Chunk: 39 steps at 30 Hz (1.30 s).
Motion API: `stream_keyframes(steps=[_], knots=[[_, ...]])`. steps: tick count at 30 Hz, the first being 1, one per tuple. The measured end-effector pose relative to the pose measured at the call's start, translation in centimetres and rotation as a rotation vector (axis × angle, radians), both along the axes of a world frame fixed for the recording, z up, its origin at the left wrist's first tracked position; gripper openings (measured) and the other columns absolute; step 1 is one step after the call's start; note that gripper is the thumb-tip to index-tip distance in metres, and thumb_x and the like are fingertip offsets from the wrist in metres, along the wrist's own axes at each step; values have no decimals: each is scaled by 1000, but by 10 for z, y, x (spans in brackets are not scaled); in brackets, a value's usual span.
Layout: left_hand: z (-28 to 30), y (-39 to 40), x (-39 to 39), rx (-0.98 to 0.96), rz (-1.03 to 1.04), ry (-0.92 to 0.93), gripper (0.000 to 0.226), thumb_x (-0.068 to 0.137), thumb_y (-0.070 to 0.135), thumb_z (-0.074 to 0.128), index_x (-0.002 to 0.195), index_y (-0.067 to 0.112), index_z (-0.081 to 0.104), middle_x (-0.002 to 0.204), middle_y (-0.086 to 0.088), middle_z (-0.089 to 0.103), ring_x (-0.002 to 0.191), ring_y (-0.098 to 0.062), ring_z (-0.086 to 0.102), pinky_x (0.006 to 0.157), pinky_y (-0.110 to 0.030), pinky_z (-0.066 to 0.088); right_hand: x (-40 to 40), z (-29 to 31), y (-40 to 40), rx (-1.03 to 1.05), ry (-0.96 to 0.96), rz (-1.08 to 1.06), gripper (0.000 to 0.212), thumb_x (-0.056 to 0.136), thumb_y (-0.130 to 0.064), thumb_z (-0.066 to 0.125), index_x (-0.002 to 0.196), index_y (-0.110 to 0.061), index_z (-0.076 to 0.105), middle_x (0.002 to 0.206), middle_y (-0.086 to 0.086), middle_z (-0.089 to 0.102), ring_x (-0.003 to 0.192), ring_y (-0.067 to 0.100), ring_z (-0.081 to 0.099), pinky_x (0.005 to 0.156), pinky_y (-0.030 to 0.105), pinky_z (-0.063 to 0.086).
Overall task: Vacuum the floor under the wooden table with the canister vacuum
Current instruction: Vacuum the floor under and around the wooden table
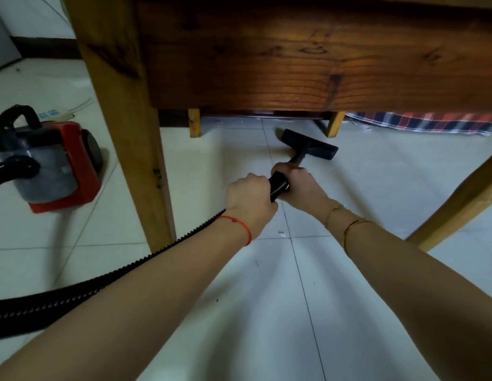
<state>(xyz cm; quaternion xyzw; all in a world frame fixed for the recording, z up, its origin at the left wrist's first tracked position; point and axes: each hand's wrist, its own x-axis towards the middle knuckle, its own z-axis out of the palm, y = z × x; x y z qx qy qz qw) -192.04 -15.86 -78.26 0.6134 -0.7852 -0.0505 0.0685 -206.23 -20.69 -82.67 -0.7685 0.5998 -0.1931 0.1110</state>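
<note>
The fingers of the left hand [249, 198] are closed fully around the black ribbed hose [82, 291], at the place where the hose meets the stiff black tube [298, 158]. The fingers of the right hand [297, 185] are wrapped tight around the same tube, just in front of the left hand, so that a short glossy part of the hose end is seen between the two fists. A red string [239, 225] is worn on the left wrist, and two thin gold bracelets [354, 229] are worn on the right wrist.

From the right hand the tube is directed forward and down to the flat black floor nozzle [308, 144]. The nozzle is laid on the white tiled floor [267, 298], under the far part of the wooden table [294, 64], between two short wooden feet at the back. Small dark specks are seen on the tiles nearer to the camera.

Behind the left hand the hose is passed beside the thick front table leg [124, 105] and is led to the left edge of the view. The canister vacuum [49, 158], red with a grey transparent body and a black handle, is placed on the floor to the left of this leg, outside the table. A checked cloth [420, 123] is seen on the floor behind the table, at the right.
</note>
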Motion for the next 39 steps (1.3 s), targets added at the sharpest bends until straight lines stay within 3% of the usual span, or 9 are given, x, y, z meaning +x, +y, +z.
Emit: stream_keyframes(steps=[10,21,27,31,37,39], knots=[[24,63,89,10,89,-21,15,86,30,54,85,17,46,79,-3,47,66,-22,47,59,-28,38,94,13,42,-3,-34,205,31,74,-10,74,101,-6,59,100,10,62,89,26,57,74,30,46],[33,117,149,20,139,-97,16,86,34,57,85,19,52,65,2,46,53,-13,45,51,-25,37,154,16,93,-93,-30,285,33,74,-17,75,100,-10,57,100,7,60,88,23,56,77,37,51],[26,114,141,39,168,-82,16,85,32,58,85,19,51,65,3,45,58,-16,48,54,-26,39,148,7,86,-93,-20,294,34,75,-14,74,104,-10,56,104,7,59,89,21,55,77,33,51],[17,89,119,29,170,-69,18,89,33,56,97,16,55,77,1,49,67,-18,51,58,-26,41,128,-4,58,-75,-34,278,36,74,-10,74,104,-13,54,103,7,58,86,24,58,76,34,52],[5,41,83,10,189,-25,24,92,30,53,109,13,58,90,-3,59,72,-17,53,58,-26,39,94,-11,2,24,-47,283,34,77,-8,72,107,-13,55,118,10,58,109,29,58,95,39,48],[1,26,74,-4,212,-10,25,93,29,53,110,12,57,96,-4,63,72,-18,52,59,-26,39,86,-11,-16,34,-40,285,33,78,-7,71,105,-13,54,116,9,58,105,29,59,94,41,49]])
